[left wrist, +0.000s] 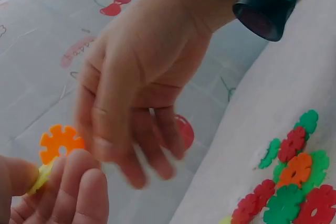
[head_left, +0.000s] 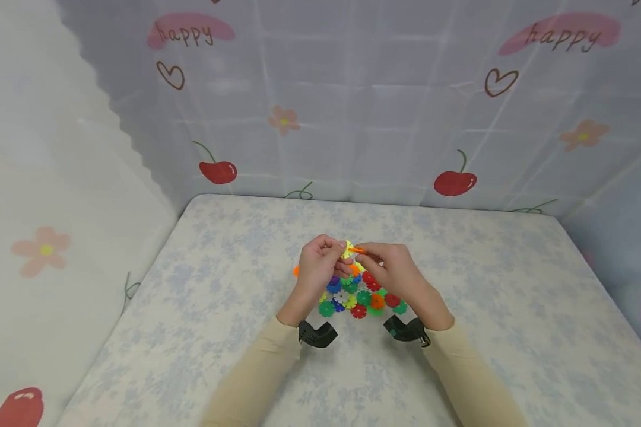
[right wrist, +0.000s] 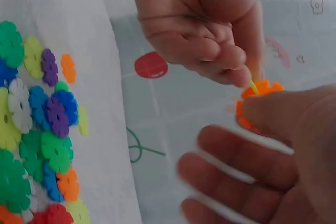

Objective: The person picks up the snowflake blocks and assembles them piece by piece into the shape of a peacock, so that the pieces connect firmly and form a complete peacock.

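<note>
The left hand (head_left: pixel 319 264) pinches a yellow notched disc (head_left: pixel 347 249) between thumb and fingers, above the pile. Close on its right, the right hand (head_left: pixel 392 267) holds an orange disc (head_left: pixel 357 250), seen edge-on in the head view. In the left wrist view the orange disc (left wrist: pixel 61 142) stands against the yellow disc (left wrist: pixel 41 178), and the right hand (left wrist: pixel 139 87) is beside it. The right wrist view shows the right thumb over the orange disc (right wrist: pixel 262 88), with its other fingers spread below, and the left hand (right wrist: pixel 205 30) at the yellow edge.
Under the hands lies a pile of notched discs (head_left: pixel 358 311) in several colours. They rest on a table (head_left: pixel 235 267) with a pale floral cover. A patterned curtain (head_left: pixel 352 89) hangs behind it.
</note>
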Demonstrator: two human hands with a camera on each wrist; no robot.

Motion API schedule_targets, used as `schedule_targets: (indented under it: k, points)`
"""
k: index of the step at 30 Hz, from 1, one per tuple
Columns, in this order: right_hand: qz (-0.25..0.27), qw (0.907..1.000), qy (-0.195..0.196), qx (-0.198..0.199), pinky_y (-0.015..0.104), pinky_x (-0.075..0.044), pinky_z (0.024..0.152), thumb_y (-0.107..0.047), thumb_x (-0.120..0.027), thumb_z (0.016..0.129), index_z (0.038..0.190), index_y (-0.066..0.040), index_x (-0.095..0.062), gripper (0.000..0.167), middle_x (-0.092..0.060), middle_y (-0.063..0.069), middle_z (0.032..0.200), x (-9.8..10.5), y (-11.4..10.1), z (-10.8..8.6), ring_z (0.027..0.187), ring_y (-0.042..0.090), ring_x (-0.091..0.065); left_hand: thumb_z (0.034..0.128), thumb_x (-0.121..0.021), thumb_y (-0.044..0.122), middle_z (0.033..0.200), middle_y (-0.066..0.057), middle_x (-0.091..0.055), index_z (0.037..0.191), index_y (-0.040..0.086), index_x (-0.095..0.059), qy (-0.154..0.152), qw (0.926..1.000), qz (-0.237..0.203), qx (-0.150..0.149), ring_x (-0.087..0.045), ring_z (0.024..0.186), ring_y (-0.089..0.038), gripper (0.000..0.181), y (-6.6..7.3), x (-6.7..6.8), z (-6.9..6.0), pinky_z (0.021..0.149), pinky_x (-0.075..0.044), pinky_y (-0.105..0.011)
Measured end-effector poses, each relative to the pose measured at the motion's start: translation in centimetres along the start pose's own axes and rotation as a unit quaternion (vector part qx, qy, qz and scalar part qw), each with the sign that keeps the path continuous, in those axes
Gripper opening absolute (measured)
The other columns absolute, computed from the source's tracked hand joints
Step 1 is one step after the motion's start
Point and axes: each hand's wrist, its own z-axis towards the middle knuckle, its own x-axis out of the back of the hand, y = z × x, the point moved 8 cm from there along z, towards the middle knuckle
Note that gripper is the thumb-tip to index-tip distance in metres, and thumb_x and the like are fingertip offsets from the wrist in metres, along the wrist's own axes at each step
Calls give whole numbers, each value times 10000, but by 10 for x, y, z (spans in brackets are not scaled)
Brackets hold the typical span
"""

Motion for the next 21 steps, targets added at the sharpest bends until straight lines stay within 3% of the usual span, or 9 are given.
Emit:
schedule_targets:
  k: [2, 5, 7, 9, 11, 14, 18, 21]
  points:
    - [-194, 9932, -670, -930, 339, -608, 695, -158, -705, 956, 1281, -19, -689, 354, -764, 134, 1020, -12, 24, 1, 740, 195, -677, 1042, -579, 151, 755, -6, -694, 1016, 21, -571, 114, 9998, -102, 97, -707, 614, -100, 133, -3, 2, 4, 674, -629, -275]
    - [-829, 9626, -1668, -1965, 333, -586, 715, -247, -743, 928, 1326, -49, -662, 452, -738, 101, 994, -34, 58, -6, 749, 173, -621, 1031, -573, 88, 820, -22, -650, 1070, 50, -523, 227, 9976, -518, 392, -723, 669, -94, 74, -9, 3, 7, 706, -632, -269]
    - [-1016, 9478, -1996, -2271, 335, -581, 735, -271, -772, 908, 1277, -53, -683, 438, -723, 88, 963, -45, 72, -9, 739, 177, -599, 1014, -585, 51, 843, -23, -641, 1063, 67, -507, 293, 9949, -781, 558, -730, 693, -93, 94, -12, 2, 7, 717, -629, -254]
    - [-939, 9441, -2073, -2386, 325, -564, 715, -270, -799, 886, 1156, -52, -706, 359, -698, 72, 911, -53, 80, -11, 729, 181, -576, 1008, -595, 42, 846, -12, -649, 1040, 72, -511, 295, 9927, -959, 669, -730, 707, -90, 95, -13, 1, 5, 726, -627, -245]
    - [-672, 9487, -2036, -2326, 301, -523, 653, -236, -797, 887, 1011, -57, -690, 242, -647, 55, 824, -54, 83, -10, 680, 177, -549, 1014, -600, 68, 827, -8, -662, 1005, 68, -540, 256, 9915, -1054, 718, -723, 709, -88, 61, -13, -1, 3, 729, -625, -241]
    - [20, 9635, -1873, -1912, 273, -442, 567, -171, -722, 946, 902, -46, -661, 146, -562, 46, 694, -45, 75, -9, 580, 162, -486, 1024, -599, 114, 770, 12, -670, 952, 64, -582, 135, 9923, -1006, 708, -706, 668, -89, 89, -11, -3, 0, 698, -621, -240]
    - [863, 9878, -812, -1007, 255, -496, 605, -105, -612, 1012, 1017, -4, -732, 157, -659, 70, 732, -4, 47, -5, 640, 167, -583, 1019, -603, 121, 707, 34, -680, 944, 19, -619, -87, 9964, -681, 489, -700, 600, -99, 128, -6, -8, -2, 652, -624, -264]
    - [863, 9956, -4, -363, 257, -571, 707, -75, -633, 996, 1095, -6, -750, 168, -751, 79, 864, 26, 18, -7, 785, 197, -688, 1013, -603, 99, 681, 44, -695, 1000, -48, -640, -309, 9985, -373, 256, -710, 584, -100, 152, 2, -12, -5, 651, -630, -285]
